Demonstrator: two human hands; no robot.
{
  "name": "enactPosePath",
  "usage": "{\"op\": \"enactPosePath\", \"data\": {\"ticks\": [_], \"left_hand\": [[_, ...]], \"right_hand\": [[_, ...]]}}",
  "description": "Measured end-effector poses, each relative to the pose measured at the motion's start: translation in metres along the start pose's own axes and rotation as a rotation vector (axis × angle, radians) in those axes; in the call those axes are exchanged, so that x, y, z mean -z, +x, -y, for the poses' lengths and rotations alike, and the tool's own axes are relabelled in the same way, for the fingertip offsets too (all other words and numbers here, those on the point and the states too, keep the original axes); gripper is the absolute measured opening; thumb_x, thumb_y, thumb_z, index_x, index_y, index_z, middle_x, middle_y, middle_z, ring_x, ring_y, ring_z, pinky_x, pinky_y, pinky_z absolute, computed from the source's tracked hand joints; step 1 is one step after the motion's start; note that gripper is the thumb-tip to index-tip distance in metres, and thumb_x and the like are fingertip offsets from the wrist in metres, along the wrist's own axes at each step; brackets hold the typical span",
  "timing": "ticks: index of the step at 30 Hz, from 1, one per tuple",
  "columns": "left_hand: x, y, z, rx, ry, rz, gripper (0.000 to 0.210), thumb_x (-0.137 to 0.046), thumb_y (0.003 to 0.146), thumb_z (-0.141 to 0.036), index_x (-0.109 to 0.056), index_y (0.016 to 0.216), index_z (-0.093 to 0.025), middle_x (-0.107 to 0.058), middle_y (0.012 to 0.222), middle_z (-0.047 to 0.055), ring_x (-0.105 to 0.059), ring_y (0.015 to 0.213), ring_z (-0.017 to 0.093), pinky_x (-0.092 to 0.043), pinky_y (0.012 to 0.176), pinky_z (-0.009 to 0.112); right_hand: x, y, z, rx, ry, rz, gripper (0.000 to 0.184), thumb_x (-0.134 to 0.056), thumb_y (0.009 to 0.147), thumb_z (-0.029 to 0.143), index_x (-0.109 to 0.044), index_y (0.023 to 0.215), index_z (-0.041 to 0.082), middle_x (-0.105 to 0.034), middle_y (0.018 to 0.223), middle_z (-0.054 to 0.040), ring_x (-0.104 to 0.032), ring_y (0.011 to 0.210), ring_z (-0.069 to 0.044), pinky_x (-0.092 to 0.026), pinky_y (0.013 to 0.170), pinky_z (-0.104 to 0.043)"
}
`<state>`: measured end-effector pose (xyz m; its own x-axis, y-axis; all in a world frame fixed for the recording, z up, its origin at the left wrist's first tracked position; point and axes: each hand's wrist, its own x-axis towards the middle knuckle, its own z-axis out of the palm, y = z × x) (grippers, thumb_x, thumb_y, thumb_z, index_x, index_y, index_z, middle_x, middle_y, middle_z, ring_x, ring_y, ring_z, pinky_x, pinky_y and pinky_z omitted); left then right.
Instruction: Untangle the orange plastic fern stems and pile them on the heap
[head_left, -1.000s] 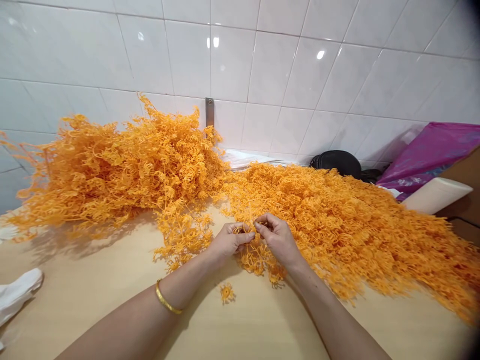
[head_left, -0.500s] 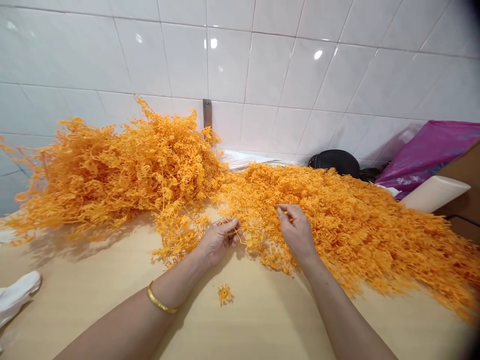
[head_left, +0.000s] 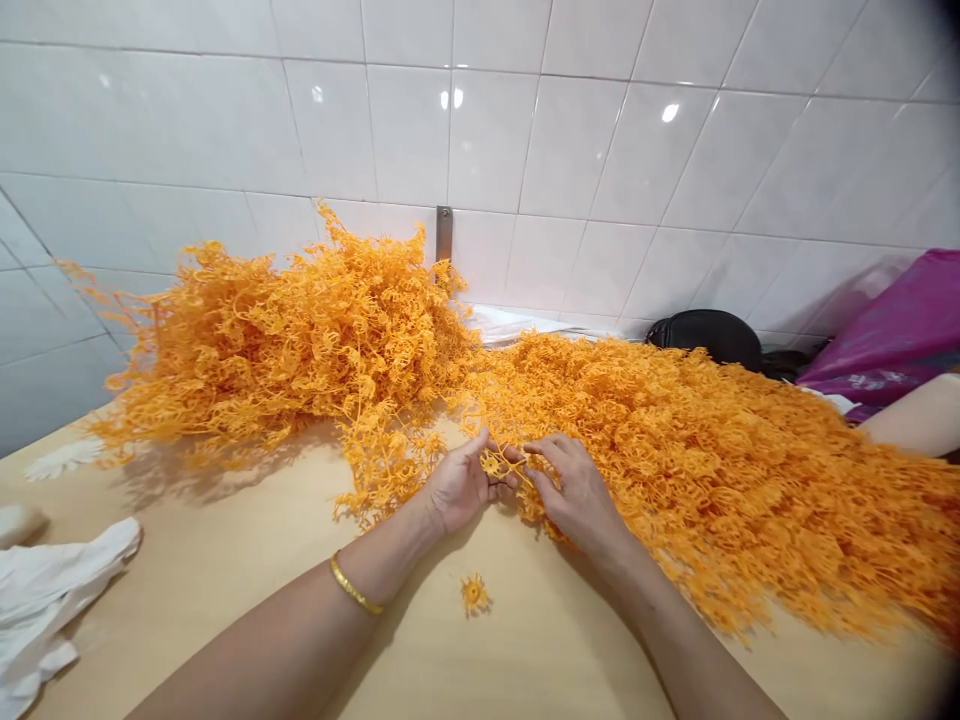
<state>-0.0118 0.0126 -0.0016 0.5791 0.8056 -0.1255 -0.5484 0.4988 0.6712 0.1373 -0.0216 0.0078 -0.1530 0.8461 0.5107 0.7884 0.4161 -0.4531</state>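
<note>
My left hand (head_left: 466, 484), with a gold bangle on the wrist, is curled round a small orange sprig (head_left: 492, 464) that looks like plastic flower pieces on thin stems. From the other side my right hand (head_left: 576, 492) grips the same sprig between thumb and fingers. Fingertips of both hands are close together, partly hiding it. One loose star-shaped orange flower piece (head_left: 474, 595) lies on the table in front of my hands. Behind the left hand is a tall heap of orange sprigs (head_left: 300, 350). A wide, lower pile of orange pieces (head_left: 735, 450) spreads beyond my right hand.
The pale wooden table (head_left: 247, 560) stands against a white tiled wall (head_left: 585, 150). White cloth (head_left: 67, 600) lies at the left. Behind the right pile are a black rounded case (head_left: 705, 335), a purple bag (head_left: 889, 325) and a cream cylinder (head_left: 919, 415).
My right hand has come down and left to meet the left hand at the sprig. The view has turned a little left, showing more of the white cloth.
</note>
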Motion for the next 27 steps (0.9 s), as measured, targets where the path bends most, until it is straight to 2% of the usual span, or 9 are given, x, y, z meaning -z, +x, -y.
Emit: {"op": "enactPosePath", "data": {"ticks": [4, 6, 9, 13, 17, 21, 24, 27], "left_hand": [[0.004, 0.004, 0.003, -0.038, 0.013, -0.059, 0.016, -0.055, 0.071, -0.028, -0.056, 0.074, -0.013, -0.057, 0.075, 0.003, -0.053, 0.057, 0.01, -0.043, 0.055, 0.024], [0.004, 0.004, 0.005, -0.072, 0.006, -0.092, 0.012, -0.059, 0.068, -0.023, -0.056, 0.073, -0.012, -0.057, 0.072, 0.002, -0.053, 0.057, 0.009, -0.043, 0.054, 0.023], [0.002, 0.004, 0.006, -0.048, 0.005, -0.149, 0.011, -0.063, 0.064, -0.019, -0.056, 0.069, -0.012, -0.056, 0.064, 0.001, -0.052, 0.055, 0.01, -0.042, 0.053, 0.023], [0.002, 0.005, 0.007, -0.072, 0.021, -0.178, 0.014, -0.066, 0.057, -0.012, -0.053, 0.063, -0.012, -0.055, 0.056, -0.001, -0.05, 0.051, 0.009, -0.039, 0.048, 0.021], [0.003, 0.007, 0.007, -0.071, 0.007, -0.16, 0.013, -0.065, 0.057, -0.009, -0.053, 0.061, -0.012, -0.056, 0.056, -0.002, -0.051, 0.05, 0.008, -0.04, 0.049, 0.021], [0.003, 0.007, 0.007, -0.052, 0.022, -0.164, 0.007, -0.062, 0.062, -0.012, -0.055, 0.064, -0.011, -0.057, 0.056, 0.001, -0.052, 0.051, 0.008, -0.042, 0.054, 0.022], [-0.001, 0.005, 0.009, -0.116, 0.058, -0.165, 0.009, -0.065, 0.06, -0.01, -0.057, 0.065, -0.01, -0.058, 0.058, 0.002, -0.051, 0.052, 0.007, -0.04, 0.055, 0.02], [-0.005, 0.003, 0.012, -0.159, 0.128, -0.119, 0.011, -0.066, 0.057, -0.01, -0.059, 0.065, -0.01, -0.058, 0.06, 0.002, -0.051, 0.051, 0.007, -0.039, 0.054, 0.02]], "right_hand": [[0.007, -0.001, 0.015, 0.064, 0.071, -0.113, 0.021, -0.039, 0.08, 0.019, -0.052, 0.096, 0.019, -0.05, 0.093, -0.0076, -0.045, 0.089, -0.02, -0.036, 0.077, -0.034], [0.007, -0.002, 0.023, 0.134, 0.063, -0.097, 0.026, -0.048, 0.076, 0.028, -0.051, 0.1, 0.02, -0.049, 0.094, -0.0077, -0.045, 0.089, -0.021, -0.036, 0.077, -0.034], [0.003, -0.004, 0.033, 0.179, -0.042, -0.014, 0.038, -0.057, 0.069, 0.035, -0.05, 0.105, 0.021, -0.049, 0.088, -0.007, -0.043, 0.083, -0.022, -0.036, 0.073, -0.035], [-0.005, -0.006, 0.037, 0.129, -0.141, 0.025, 0.02, -0.05, 0.073, 0.022, -0.054, 0.093, 0.021, -0.047, 0.08, -0.0055, -0.041, 0.079, -0.02, -0.034, 0.069, -0.034], [-0.004, -0.006, 0.036, 0.12, -0.024, 0.008, 0.017, -0.044, 0.071, 0.013, -0.053, 0.085, 0.02, -0.049, 0.082, -0.0048, -0.042, 0.081, -0.019, -0.034, 0.071, -0.032], [-0.003, -0.003, 0.027, -0.049, 0.228, -0.047, 0.015, -0.041, 0.071, 0.012, -0.048, 0.082, 0.019, -0.051, 0.079, -0.0029, -0.046, 0.077, -0.016, -0.036, 0.069, -0.029], [-0.007, -0.001, 0.017, -0.197, 0.379, -0.038, 0.009, -0.04, 0.072, 0.014, -0.046, 0.077, 0.019, -0.049, 0.07, 0.0009, -0.046, 0.066, -0.012, -0.036, 0.061, -0.025], [-0.01, 0.0, 0.011, -0.255, 0.466, -0.026, 0.005, -0.041, 0.073, 0.018, -0.045, 0.075, 0.019, -0.047, 0.067, 0.0026, -0.045, 0.061, -0.011, -0.035, 0.055, -0.022]]}}
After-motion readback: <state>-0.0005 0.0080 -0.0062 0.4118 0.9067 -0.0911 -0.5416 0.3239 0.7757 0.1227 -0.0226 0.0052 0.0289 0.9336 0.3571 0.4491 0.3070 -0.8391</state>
